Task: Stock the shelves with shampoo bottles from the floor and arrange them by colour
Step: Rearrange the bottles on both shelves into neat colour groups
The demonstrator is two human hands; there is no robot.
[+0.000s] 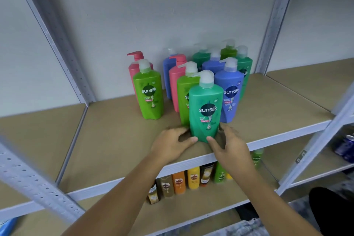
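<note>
Between left fingertips [192, 139], right fingertips [211, 139], teal bottle [206, 105]

Directly behind the teal Sunsilk bottle [206, 109], the light green bottle [184, 90] shows only the first letters of its label. The pink bottle [174, 82] behind that shows just a strip of its side and its pump. The small print under the teal bottle's logo is too small to read. At its base, the fingers of the left hand [170, 146] and the right hand [229, 151] end in shadow and blur. Below it, the shelf's front rail [107, 185] hides the tops of the small bottles [179, 180], whose labels are blurred. Far to its right, a blue can [346, 147] is cut off by the picture's edge.
</note>
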